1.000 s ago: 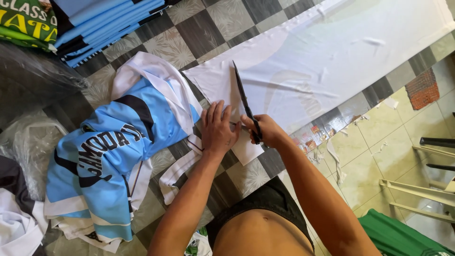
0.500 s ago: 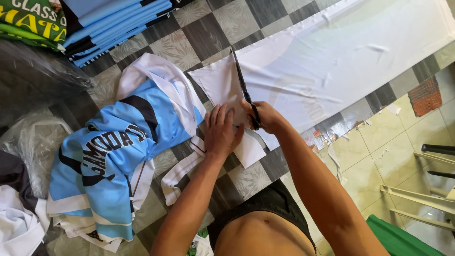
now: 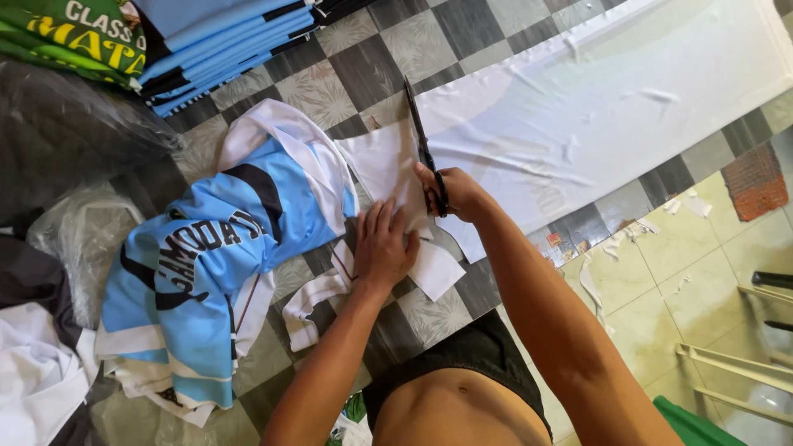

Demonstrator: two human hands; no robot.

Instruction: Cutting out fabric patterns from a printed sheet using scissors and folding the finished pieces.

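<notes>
Scissors point(image 3: 423, 149) gripped by right hand point(image 3: 453, 192); left hand point(image 3: 384, 248) flat on white fabric point(image 3: 388, 165).

Bright, even daylight – glare on the white cloth point(image 3: 595, 124), soft shadows, corners slightly stretched

Checkered grey tile floor point(image 3: 355, 74), beige tiles point(image 3: 669, 289) alongside (daylit), metal rack point(image 3: 735, 372).
</notes>
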